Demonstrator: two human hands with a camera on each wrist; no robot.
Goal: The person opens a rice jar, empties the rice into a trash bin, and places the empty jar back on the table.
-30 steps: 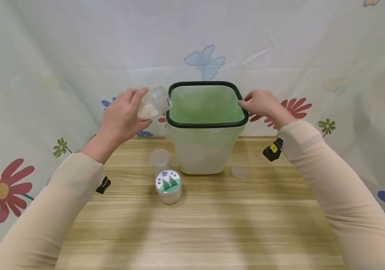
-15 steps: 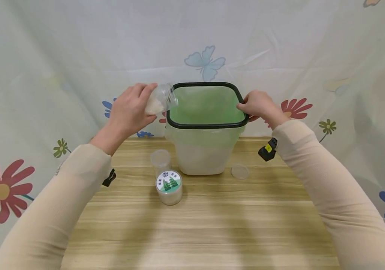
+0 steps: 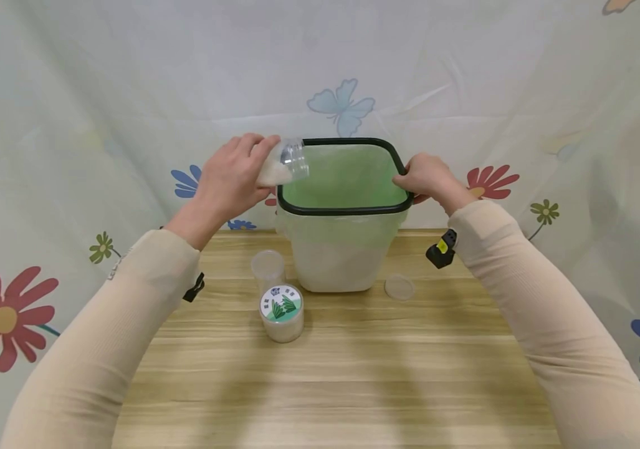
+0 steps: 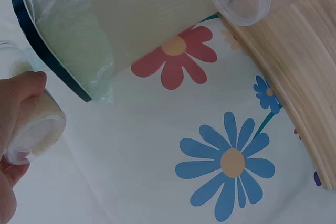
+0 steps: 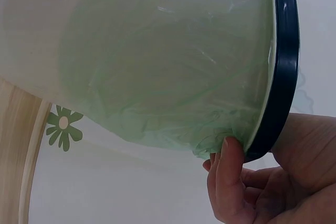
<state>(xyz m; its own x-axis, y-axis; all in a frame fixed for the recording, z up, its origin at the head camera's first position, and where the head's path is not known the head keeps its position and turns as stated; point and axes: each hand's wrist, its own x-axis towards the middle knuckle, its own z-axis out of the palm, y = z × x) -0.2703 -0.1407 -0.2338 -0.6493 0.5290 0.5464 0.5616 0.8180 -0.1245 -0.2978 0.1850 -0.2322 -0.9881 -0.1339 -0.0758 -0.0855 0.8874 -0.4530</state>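
In the head view my left hand (image 3: pixel 230 178) grips a clear plastic jar (image 3: pixel 288 163) with white contents. The jar is tilted, its open mouth over the left side of a trash bin (image 3: pixel 336 268). This bin is whitish, with a black rim (image 3: pixel 344 211) and a green liner bag (image 3: pixel 348 174) inside. The left wrist view shows the jar's base (image 4: pixel 39 135) turned towards the camera. At the bin's right side my right hand (image 3: pixel 427 178) holds the rim between thumb and fingers. Fingers (image 5: pixel 228 177) lie beside bunched liner (image 5: pixel 215 137) under the rim in the right wrist view.
In front of the bin stand a clear empty jar (image 3: pixel 268 265) and a lidded jar (image 3: pixel 281 312) with a green plant label. A clear round lid (image 3: pixel 399 287) lies right of the bin on the wooden table (image 3: pixel 342 374). A flowered curtain (image 3: pixel 185 75) hangs close behind.
My left hand has moved right, carrying the jar from outside the bin's left rim to over the opening. My right hand has settled its hold on the right rim.
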